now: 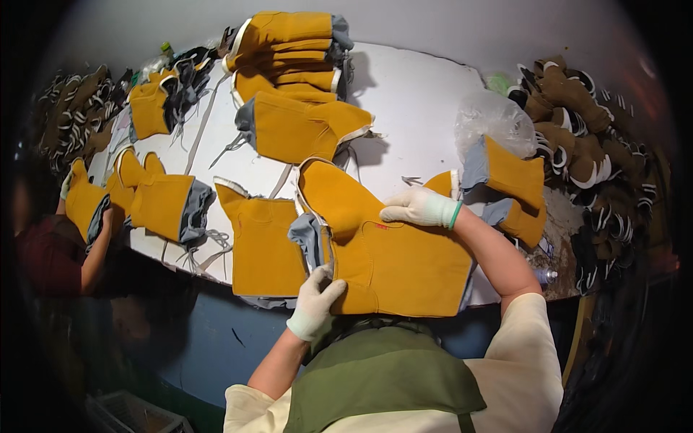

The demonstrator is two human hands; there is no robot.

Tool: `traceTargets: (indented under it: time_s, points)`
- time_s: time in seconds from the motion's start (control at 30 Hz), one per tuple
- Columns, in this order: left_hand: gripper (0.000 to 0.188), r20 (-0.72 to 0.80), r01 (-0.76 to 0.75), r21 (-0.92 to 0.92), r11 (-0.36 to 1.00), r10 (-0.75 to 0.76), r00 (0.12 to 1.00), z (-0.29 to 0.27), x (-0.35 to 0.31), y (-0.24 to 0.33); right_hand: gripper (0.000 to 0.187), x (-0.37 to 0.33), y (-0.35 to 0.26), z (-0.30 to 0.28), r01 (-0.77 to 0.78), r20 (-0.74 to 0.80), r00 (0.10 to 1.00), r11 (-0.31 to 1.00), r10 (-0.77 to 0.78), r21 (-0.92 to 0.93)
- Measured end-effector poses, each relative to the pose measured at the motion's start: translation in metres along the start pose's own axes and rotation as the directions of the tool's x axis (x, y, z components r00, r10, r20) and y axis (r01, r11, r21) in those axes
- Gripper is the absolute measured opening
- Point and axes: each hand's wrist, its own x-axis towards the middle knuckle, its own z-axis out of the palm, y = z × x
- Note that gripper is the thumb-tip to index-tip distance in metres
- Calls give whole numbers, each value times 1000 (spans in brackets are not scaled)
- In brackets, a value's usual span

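A mustard-yellow boot upper (411, 267) with grey lining and a white-edged front lies in front of me, close to my body. My left hand (317, 299), in a white knit glove, pinches its left edge beside the grey padded part. Across its far edge rests my right hand (422, 206), gloved the same way, fingers stretched out over the yellow surface. Partly beneath it on the left is another yellow upper (267, 245). A third upper (296, 130) lies beyond, below a stack of uppers (289, 43).
The white table (419, 86) carries more yellow uppers (162, 206) at left and a pair (505, 180) at right. A clear plastic bag (494, 123) and piled brown uppers (570, 101) stand at the right. At far left, a co-worker's hand (107, 220) holds an upper.
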Motion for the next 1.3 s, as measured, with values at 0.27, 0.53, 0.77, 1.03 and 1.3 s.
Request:
traceTargets:
  time_s: [0.27,0.53,0.77,1.03,1.3]
  points:
    - [48,-25,2,-64,998,-3,1000,-11,-6,-27,36,8,0,11,92,-39,995,995,-94,-48]
    - [54,-170,-224,325,919,290,942,-5,-4,1,36,12,-13,6,171,-44,984,984,-173,-56]
    - [47,-220,-203,69,977,214,952,-17,17,37,39,14,-28,13,196,-10,980,969,-200,-153]
    - [47,-213,-336,-209,918,293,932,-23,16,34,40,6,-62,15,232,-129,950,922,-283,-311]
    - [57,-91,-276,-528,803,269,959,-45,6,78,46,-4,-78,20,239,-116,941,869,-317,-434]
